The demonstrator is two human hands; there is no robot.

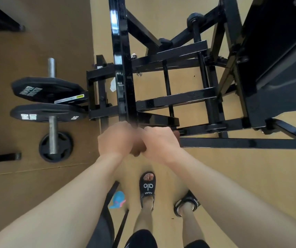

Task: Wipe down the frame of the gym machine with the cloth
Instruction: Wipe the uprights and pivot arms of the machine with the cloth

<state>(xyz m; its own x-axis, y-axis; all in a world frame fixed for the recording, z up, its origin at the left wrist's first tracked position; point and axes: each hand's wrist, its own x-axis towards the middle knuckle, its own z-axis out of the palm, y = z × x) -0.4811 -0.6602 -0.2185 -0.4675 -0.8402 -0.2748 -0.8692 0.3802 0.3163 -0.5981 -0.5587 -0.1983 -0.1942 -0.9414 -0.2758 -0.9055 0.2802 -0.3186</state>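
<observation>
Right under you is the gym machine's frame (124, 72), glossy black tube, one long bar running up the picture from your hands, with cross-members branching off to the right toward the dark seat pad (278, 51). The cloth is the puzzle: there's a small white crumpled scrap (112, 85) tucked against the left side of that long bar, well apart from your hands, and it may be the cloth, but I can't be sure. Nothing of it shows in your grip.

Progress is hard to call. The bar gleams with reflections, yet no wet streaks or wiped patches stand out, so I'd judge most of the frame is left to do: cross-members, base rails, the lot.

Your left hand (116, 140) and right hand (159, 144) sit knuckle to knuckle at the near end of the long bar, both curled into closed fists, thumbs tucked between them. They seem to wrap the bar end or something small there; the blur hides what, so I cannot tell what they grip.

Off to the left, weight plates (47, 90) rest on their steel pegs above the brown floor (36, 42).
</observation>
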